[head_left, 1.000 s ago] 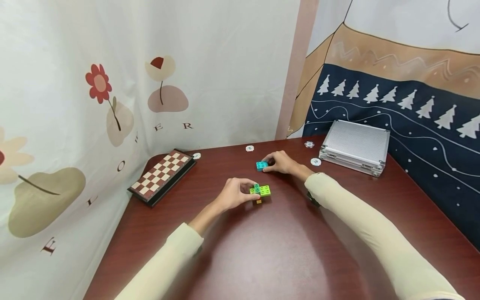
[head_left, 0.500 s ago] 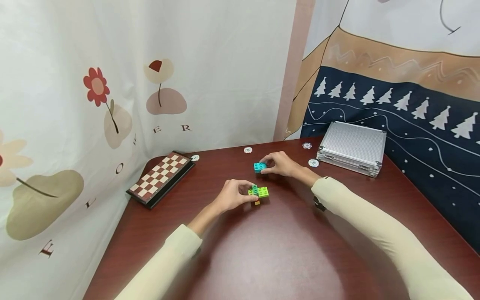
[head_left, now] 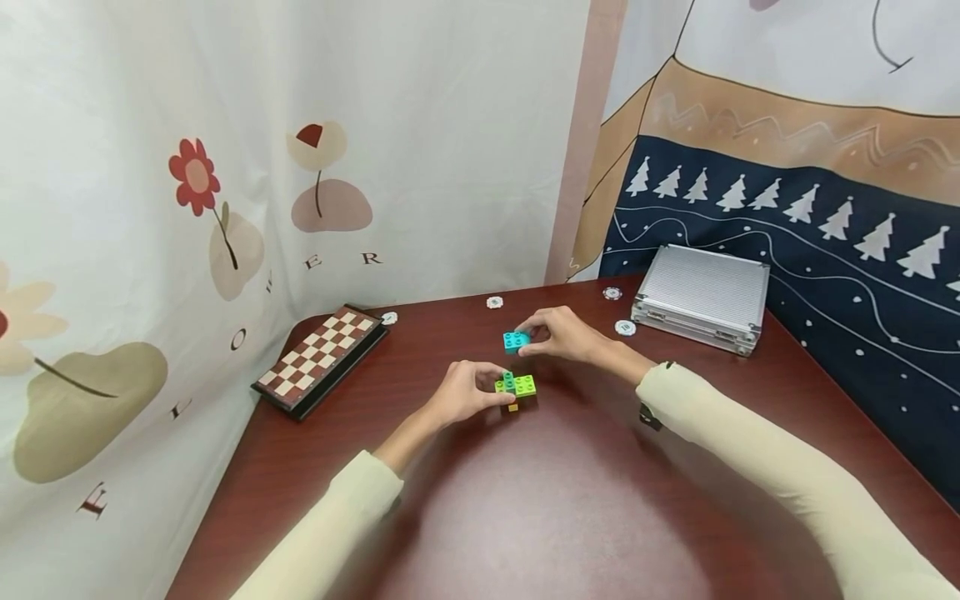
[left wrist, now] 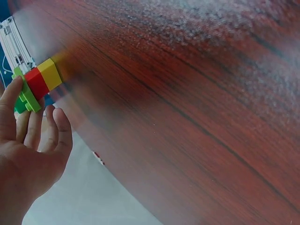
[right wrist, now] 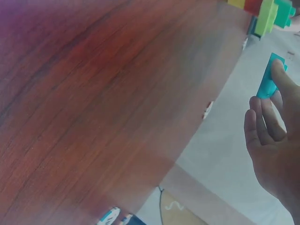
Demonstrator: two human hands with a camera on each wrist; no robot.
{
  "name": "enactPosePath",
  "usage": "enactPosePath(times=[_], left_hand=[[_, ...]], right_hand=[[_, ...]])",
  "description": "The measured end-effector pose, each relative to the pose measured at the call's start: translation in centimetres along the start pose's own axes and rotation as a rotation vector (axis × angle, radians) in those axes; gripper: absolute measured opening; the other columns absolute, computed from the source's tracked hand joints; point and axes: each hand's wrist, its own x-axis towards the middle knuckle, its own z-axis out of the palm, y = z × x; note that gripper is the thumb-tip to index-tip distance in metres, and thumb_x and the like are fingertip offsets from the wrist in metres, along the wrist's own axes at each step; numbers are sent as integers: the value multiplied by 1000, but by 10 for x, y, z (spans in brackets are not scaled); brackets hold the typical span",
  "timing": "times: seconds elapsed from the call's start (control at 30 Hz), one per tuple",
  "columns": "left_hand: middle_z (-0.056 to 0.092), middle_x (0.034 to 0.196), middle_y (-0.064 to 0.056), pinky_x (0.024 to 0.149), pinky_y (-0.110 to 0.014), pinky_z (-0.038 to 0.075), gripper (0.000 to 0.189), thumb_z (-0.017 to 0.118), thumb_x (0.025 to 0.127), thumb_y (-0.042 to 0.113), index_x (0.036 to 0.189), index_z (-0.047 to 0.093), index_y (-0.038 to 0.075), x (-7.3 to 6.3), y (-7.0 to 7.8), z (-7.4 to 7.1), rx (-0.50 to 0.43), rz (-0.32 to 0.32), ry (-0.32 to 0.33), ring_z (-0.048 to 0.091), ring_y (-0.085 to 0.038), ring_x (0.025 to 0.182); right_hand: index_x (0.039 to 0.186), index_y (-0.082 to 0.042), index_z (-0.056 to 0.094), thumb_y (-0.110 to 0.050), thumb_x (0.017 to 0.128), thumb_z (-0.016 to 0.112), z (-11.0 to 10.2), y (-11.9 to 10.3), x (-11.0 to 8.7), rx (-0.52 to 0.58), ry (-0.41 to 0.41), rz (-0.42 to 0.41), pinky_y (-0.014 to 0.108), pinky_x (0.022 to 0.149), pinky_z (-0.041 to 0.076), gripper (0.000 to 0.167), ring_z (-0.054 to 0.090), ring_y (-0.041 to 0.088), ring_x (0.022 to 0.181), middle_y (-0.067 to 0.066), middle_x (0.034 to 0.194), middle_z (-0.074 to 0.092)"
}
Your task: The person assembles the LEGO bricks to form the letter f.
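Note:
My left hand [head_left: 463,393] pinches a small stack of toy building bricks between thumb and fingers. In the left wrist view the stack shows a yellow brick [left wrist: 49,74] at the bottom, a red brick [left wrist: 36,80] above it, a lime-green plate [left wrist: 29,93] and a darker green brick [left wrist: 19,105] on top. Just beyond, my right hand [head_left: 564,333] pinches a turquoise brick [head_left: 514,342] by its right end. That brick's studs face up in the head view, and part of it is hidden by the fingers. The two held pieces are apart.
On the brown table [head_left: 555,500], a folded chessboard [head_left: 318,358] lies at the left. A silver case [head_left: 703,292] stands at the back right. Several poker chips lie along the back, one [head_left: 625,327] near the case. Printed curtains [head_left: 450,167] hang behind the table.
My right hand has brought the turquoise brick slightly left and nearer to the stack. The left hand stays almost in place with the stack. The head view has shifted a little.

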Motion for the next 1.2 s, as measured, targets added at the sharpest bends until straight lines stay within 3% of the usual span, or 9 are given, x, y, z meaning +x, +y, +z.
enactPosePath(times=[0.37,0.67,0.87,1.0,1.2], left_hand=[[78,96,-1,74,-30,57,37,91,82,27,112,80,9,-1,0,0,9,-1,7,69,-7,80],[78,98,-1,76,-31,58,37,91,82,28,112,80,10,-1,1,0,7,-7,6,70,-8,82],[78,97,-1,76,-31,58,38,91,82,28,113,79,8,-3,0,0,-6,-4,5,70,-8,81],[78,98,-2,76,-31,59,39,91,82,27,114,79,7,-2,-1,-1,-16,6,-1,71,-9,82],[78,98,-2,76,-31,58,41,91,82,28,115,78,7,-1,0,-1,-8,0,-13,71,-9,82]], right_hand=[[120,-10,77,-25,85,89,-8,-25,-14,-3,-24,-35,35,82,60,40,70,22,93,2,107,74],[118,-10,78,-24,85,89,-13,-39,-25,22,-25,-66,46,82,60,38,68,22,92,-1,105,73],[119,-10,78,-22,85,89,-9,-42,-30,36,-47,-77,38,79,61,38,70,28,91,-1,103,73],[123,-13,77,-25,86,88,-7,-42,-33,10,-57,-86,30,78,59,40,69,20,91,-3,104,72],[127,-15,75,-26,88,86,-4,-39,-35,-15,-59,-129,27,76,58,41,66,13,89,-3,105,72]])
